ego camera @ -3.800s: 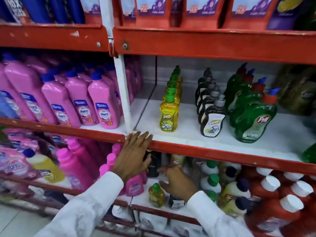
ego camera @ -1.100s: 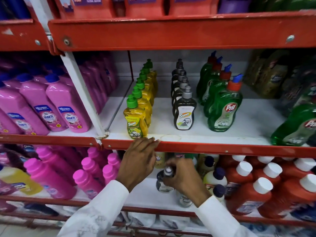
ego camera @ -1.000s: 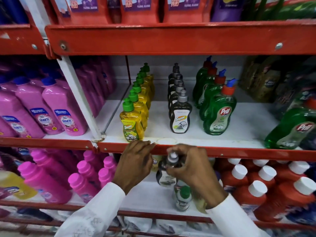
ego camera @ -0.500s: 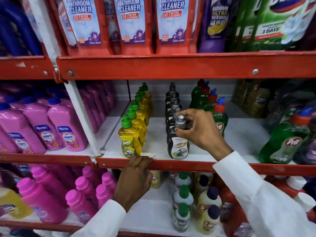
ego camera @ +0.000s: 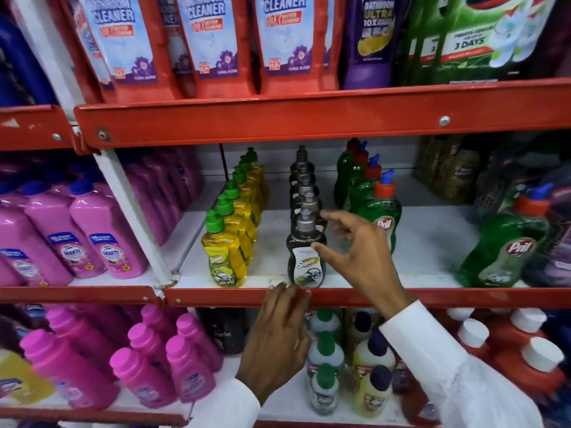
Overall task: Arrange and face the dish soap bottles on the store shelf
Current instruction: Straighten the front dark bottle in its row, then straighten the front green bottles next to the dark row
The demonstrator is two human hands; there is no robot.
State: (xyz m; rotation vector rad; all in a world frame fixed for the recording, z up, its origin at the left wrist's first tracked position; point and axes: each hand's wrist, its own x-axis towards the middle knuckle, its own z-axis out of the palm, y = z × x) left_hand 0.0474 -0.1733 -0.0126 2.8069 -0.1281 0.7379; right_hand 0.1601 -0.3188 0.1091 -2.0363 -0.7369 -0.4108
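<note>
A dark dish soap bottle with a grey cap stands at the front of its row on the white middle shelf, label facing out. My right hand is beside it on the right, fingers spread, thumb tip at the label, holding nothing. My left hand rests with its fingertips on the red shelf lip below the bottle. A row of yellow bottles with green caps stands to the left, and green Pril bottles to the right.
Pink bottles fill the left bay behind a white upright. Another green Pril bottle stands at the right. The lower shelf holds small green-capped and dark-capped bottles, pink bottles and red ones. Bathroom cleaner pouches stand above.
My right hand lifted the dark bottle from the lower shelf, set it at the front of its row on the middle shelf, and has now let go. The view tilted upward.
</note>
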